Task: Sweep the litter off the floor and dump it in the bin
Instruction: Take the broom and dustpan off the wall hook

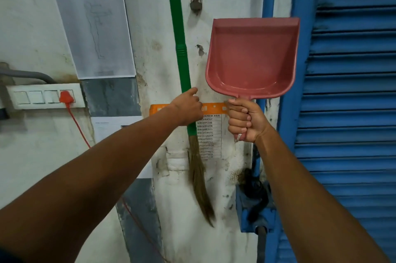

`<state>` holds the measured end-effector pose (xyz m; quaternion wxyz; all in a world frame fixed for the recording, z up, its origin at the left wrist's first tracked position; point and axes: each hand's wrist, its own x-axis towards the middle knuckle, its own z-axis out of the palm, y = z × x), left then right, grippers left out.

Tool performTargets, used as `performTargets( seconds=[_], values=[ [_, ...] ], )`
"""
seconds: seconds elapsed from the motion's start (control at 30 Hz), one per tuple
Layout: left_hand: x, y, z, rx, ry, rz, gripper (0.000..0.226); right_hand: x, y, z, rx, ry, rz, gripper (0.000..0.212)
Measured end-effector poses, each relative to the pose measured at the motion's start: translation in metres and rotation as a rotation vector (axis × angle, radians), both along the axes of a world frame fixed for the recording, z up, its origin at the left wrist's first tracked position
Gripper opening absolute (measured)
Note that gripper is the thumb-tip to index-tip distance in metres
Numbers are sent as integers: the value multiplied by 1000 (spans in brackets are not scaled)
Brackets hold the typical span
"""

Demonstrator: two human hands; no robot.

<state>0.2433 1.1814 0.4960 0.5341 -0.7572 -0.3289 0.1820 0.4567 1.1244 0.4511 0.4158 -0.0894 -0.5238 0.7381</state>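
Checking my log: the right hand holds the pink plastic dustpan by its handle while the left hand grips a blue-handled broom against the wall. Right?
Not quite: the head view shows the broom's handle is green, not blue. The right hand holds the pink plastic dustpan; the left hand grips the broom.

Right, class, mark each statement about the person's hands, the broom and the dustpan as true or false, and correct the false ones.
1. The right hand grips the pink plastic dustpan by its handle. True.
2. The dustpan holds litter. False: its pan is bare.
3. The left hand is at the green-handled grass broom. True.
4. The broom lies on the floor. False: it stands upright against the white wall.
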Motion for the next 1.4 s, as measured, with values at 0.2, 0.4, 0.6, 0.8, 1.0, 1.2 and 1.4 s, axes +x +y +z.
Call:
performTargets(
  seconds=[0.2, 0.4, 0.6, 0.8, 1.0, 1.2, 1.4],
  values=[
    [-13, -44, -40, -197, -11, 103, 34, -11, -60, -48, -72, 6, -120, 48],
    [-40, -94, -108, -401, -43, 58, 32, -30, -140, -123, -198, 57, -237, 47],
    [-56, -137, -201, -658, -34, 103, 41, -50, -239, -222, -394, 108, -380, 48],
    [-65, -197, -295, -1019, -83, 121, 55, -68, -348, -316, -562, 175, -468, 45],
    [-71, -226, -384, -1235, -30, 273, 52, -82, -427, -391, -704, 258, -553, 45],
    [-74, -259, -477, -1369, -59, 273, 81, -83, -480, -443, -834, 360, -606, 50],
    [-45, -321, -507, -1437, -178, 344, 58, -70, -523, -478, -931, 413, -628, 46]
  ],
)
